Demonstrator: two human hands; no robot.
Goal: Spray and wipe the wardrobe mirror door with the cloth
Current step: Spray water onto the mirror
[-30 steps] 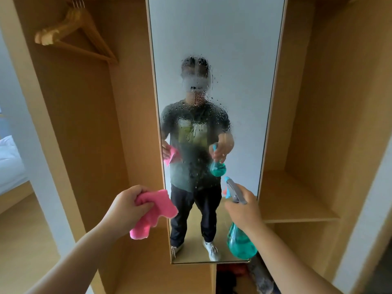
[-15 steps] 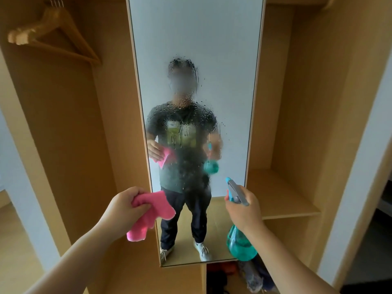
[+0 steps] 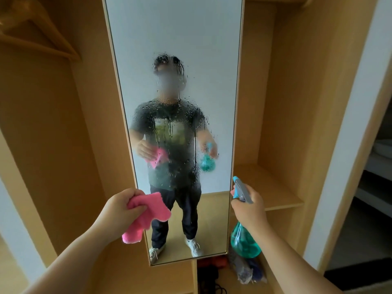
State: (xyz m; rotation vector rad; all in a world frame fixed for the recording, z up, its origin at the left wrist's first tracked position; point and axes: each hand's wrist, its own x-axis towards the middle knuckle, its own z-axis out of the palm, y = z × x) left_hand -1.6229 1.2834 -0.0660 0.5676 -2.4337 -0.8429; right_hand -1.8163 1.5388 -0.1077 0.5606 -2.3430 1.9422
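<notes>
Since a moment ago the view has swung right, so the mirror door [image 3: 176, 102] now sits centred and the wooden hanger [image 3: 40, 41] has slid to the upper left corner; both hands hold much the same pose as before.

Her right hand [image 3: 249, 205] is wrapped round the neck of the spray bottle [image 3: 244, 240], its round translucent teal belly holding clear liquid in the lower part. The grey trigger head with a blue nozzle points at the glass, just beside the mirror's right edge. No label or writing can be read on it.

Her left hand [image 3: 119, 211] clutches the pink cloth [image 3: 146, 215], a fluffy, soft-piled rag bunched in the fist and drooping below it, in front of the mirror's lower left corner.

The tall narrow mirror, framed in thin pale trim, is beaded with droplets and runs across its middle. Around it stands a smooth light-wood wardrobe with a shelf [image 3: 273, 187] on the right. Crumpled things lie on the wardrobe floor below, too dim to make out.
</notes>
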